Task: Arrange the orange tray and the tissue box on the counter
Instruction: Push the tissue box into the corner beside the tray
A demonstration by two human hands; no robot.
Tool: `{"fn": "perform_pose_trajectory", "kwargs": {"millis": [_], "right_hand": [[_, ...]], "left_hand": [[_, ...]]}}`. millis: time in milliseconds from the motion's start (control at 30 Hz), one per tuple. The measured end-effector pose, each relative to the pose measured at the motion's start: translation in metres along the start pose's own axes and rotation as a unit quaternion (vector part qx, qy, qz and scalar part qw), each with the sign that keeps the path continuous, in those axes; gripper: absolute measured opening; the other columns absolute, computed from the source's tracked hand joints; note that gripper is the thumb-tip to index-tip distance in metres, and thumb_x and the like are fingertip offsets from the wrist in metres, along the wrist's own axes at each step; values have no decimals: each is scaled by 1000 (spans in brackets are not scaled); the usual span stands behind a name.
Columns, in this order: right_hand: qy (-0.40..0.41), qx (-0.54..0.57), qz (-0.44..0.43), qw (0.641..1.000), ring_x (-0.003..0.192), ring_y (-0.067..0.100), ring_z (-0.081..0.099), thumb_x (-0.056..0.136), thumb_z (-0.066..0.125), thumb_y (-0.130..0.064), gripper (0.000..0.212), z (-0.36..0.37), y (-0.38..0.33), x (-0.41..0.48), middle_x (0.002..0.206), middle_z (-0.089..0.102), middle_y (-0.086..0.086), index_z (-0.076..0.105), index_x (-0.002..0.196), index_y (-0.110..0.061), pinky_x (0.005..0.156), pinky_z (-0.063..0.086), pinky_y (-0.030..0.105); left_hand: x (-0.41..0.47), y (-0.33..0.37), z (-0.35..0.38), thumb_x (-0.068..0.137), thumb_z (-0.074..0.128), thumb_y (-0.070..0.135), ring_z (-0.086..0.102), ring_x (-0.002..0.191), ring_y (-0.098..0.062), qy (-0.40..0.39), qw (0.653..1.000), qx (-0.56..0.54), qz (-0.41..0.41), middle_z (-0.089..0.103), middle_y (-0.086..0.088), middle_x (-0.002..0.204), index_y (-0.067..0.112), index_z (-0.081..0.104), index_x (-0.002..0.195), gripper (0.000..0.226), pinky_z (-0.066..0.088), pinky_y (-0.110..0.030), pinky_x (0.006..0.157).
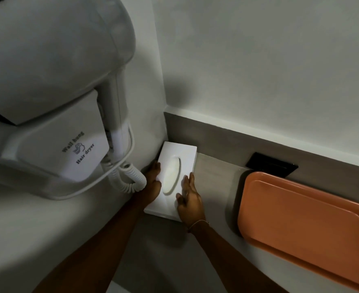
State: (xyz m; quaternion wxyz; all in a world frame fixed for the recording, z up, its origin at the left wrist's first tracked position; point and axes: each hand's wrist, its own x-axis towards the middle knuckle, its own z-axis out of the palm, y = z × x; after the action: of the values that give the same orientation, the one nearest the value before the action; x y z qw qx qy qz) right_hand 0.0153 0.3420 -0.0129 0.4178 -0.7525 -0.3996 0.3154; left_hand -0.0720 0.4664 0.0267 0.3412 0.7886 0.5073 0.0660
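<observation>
A white tissue box (pixel 177 157) with an oval slot lies on the grey counter (pixel 214 182), pushed into the corner where two walls meet. My left hand (pixel 152 182) presses against its left long side. On its right long side my right hand (pixel 189 200) lies flat, fingers together pointing to the wall. Both hands grip the box between them. The orange tray (pixel 305 225) lies empty on the counter to the right, apart from the box, its far right end cut off by the frame.
A white wall-hung hair dryer (pixel 54 98) fills the upper left, its coiled cord (pixel 132 178) hanging just left of my left hand. A black wall socket (pixel 271 164) sits on the grey backsplash behind the tray. The counter's front edge runs below my forearms.
</observation>
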Motion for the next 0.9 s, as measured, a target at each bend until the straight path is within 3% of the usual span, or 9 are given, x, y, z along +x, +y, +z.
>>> {"fn": "perform_pose_trajectory", "kwargs": {"millis": [67, 167, 233, 367, 467, 667, 733, 900], "right_hand": [[-13, -30, -21, 999, 146, 21, 24, 101, 49, -19, 64, -3, 5, 0, 165, 0, 1, 14, 154, -13, 108, 24, 20], [-57, -92, -66, 992, 147, 15, 11, 103, 42, -31, 63, -12, 9, -18, 164, -5, -1, 10, 155, -15, 111, 22, 24], [-76, -161, -127, 976, 148, 14, 2, 103, 43, -28, 61, -17, 16, -38, 163, -4, -1, 13, 155, -15, 118, 18, 29], [-118, -271, -222, 929, 151, 29, 4, 97, 50, -19, 64, -18, 30, -82, 164, 3, 6, 21, 153, -10, 119, 18, 37], [-149, -310, -233, 910, 149, 36, 9, 91, 57, -13, 68, -13, 35, -96, 162, 6, 8, 27, 151, -2, 115, 29, 41], [-144, -347, -230, 898, 145, 39, 25, 80, 69, -9, 75, -3, 42, -88, 161, 21, 9, 36, 146, 1, 109, 36, 39], [-147, -344, -231, 898, 146, 38, 23, 76, 70, -6, 78, 1, 43, -80, 162, 16, 7, 35, 146, 1, 108, 39, 41], [-154, -334, -241, 898, 148, 35, 9, 76, 63, -1, 91, 8, 45, -63, 164, 4, 1, 16, 153, -6, 112, 27, 39]], "left_hand": [[-7, -5, 0, 90, 42, -5, 24, 144, -34, 2, 998, 34, 62, 24, -18, 157, 5, 29, 145, 57, 21, -41, 119], [-42, -24, 12, 92, 43, 3, 30, 142, -31, 56, 996, 23, 70, 27, -14, 157, 9, 26, 146, 57, 28, -40, 115], [-77, -39, 30, 94, 44, 8, 27, 144, -28, 102, 994, 2, 48, 23, -13, 158, 9, 21, 148, 58, 27, -37, 114], [-145, -66, 67, 93, 36, 24, 17, 146, -28, 135, 990, -7, -33, 17, -15, 159, 8, 14, 148, 61, 18, -38, 117], [-164, -78, 83, 92, 33, 26, 19, 146, -34, 122, 990, 53, -51, 19, -19, 157, 2, 16, 147, 62, 16, -42, 119], [-165, -91, 92, 92, 25, 31, 23, 145, -33, 98, 985, 137, -29, 26, -20, 155, 2, 25, 145, 61, 14, -41, 119], [-165, -93, 94, 92, 27, 30, 24, 145, -32, 101, 983, 151, -23, 27, -20, 155, 1, 27, 145, 60, 16, -42, 119], [-164, -95, 94, 92, 27, 30, 20, 146, -31, 100, 981, 165, -15, 26, -19, 155, 2, 26, 145, 60, 16, -43, 120]]}}
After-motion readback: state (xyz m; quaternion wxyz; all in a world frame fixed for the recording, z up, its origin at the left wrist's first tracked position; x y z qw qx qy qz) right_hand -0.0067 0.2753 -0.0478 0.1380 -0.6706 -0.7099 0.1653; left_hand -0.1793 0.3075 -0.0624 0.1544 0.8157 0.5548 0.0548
